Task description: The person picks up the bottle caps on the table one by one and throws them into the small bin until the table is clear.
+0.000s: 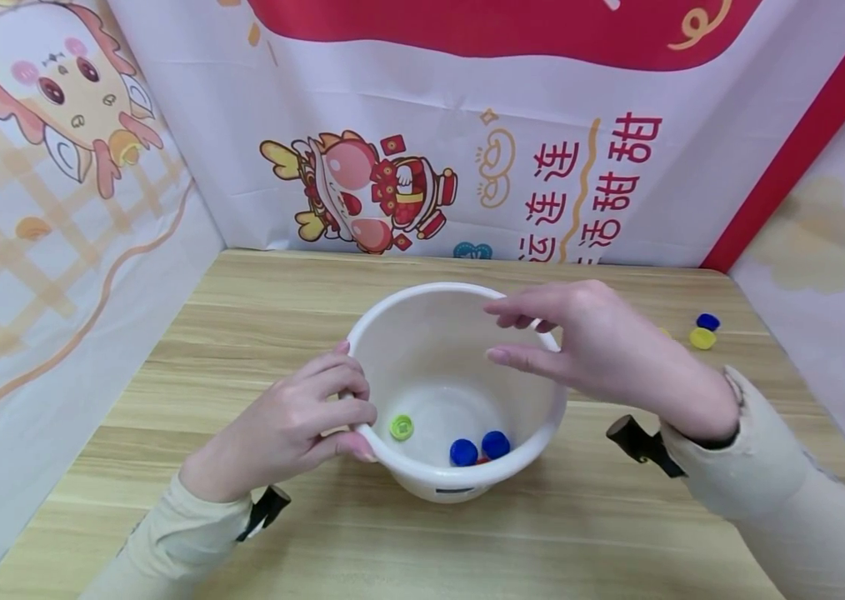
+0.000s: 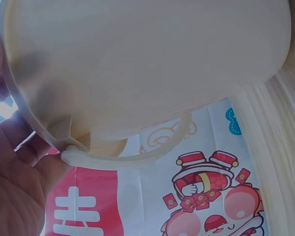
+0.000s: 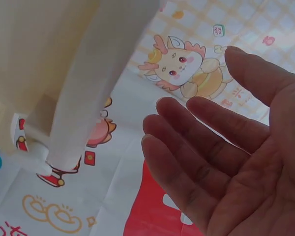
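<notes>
1. Left hand [image 1: 295, 417], in the head view, grips the near-left rim of a white plastic bucket [image 1: 422, 346] standing on the wood-grain desk [image 1: 242, 342], its fingers curled over the edge. The right hand [image 1: 580, 337] is open at the opposite side, thumb and fingers apart, fingertips above the bucket's mouth. Inside, a green bottle cap [image 1: 402, 427] lies toward the left; two blue bottle caps [image 1: 463, 452] sit nearer the front wall, with a partly hidden red piece [image 1: 482, 460] between them. On the desk's right side, a yellow cap [image 1: 702, 338] touches or nearly touches another blue cap [image 1: 707, 322].

2. From the left wrist, the bucket's outer wall fills much of the view; the left hand holds its rim beside the curved handle [image 2: 128, 160].

3. From the right wrist, the right hand shows its palm, fingers loosely extended, apart from the bucket; the printed backdrop [image 3: 113, 162] lies behind.
</notes>
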Tool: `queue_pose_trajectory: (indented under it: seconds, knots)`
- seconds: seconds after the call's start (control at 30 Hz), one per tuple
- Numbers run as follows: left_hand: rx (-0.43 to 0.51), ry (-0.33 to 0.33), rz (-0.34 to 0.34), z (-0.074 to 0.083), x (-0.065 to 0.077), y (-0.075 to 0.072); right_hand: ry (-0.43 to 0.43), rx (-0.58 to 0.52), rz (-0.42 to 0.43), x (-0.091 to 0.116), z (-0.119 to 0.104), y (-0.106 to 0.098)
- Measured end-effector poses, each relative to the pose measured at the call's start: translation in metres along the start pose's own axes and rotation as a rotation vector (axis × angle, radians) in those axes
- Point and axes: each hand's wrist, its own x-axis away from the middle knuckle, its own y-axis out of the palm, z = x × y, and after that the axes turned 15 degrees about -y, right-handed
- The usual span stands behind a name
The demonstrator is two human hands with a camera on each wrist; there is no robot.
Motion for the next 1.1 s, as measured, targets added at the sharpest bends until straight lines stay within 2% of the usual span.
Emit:
queue_pose_trajectory:
  seconds: [0.23, 0.47, 0.67, 0.8, 0.97, 1.1]
  knots:
    - [0.001, -0.007, -0.001, 0.0, 0.0, 0.0, -0.007, 0.031, 0.059, 0.01, 0.003, -0.009]
    - [0.002, -0.01, -0.006, 0.0, 0.0, 0.0, 0.063, 0.083, 0.098, 0.031, 0.01, -0.017]
    - [0.001, -0.01, -0.006, 0.0, 0.0, 0.001, 0.077, 0.129, 0.154, 0.057, 0.024, -0.019]
    - [0.004, -0.01, -0.004, 0.0, 0.001, 0.001, 0.129, 0.142, 0.18, 0.078, 0.034, -0.02]
    - [0.001, -0.004, 0.0, 0.0, 0.0, 0.001, 0.191, 0.105, 0.223, 0.104, 0.045, -0.017]
    - [-0.003, -0.003, 0.002, 0.0, 0.0, 0.001, 0.257, 0.12, 0.207, 0.122, 0.053, -0.014]
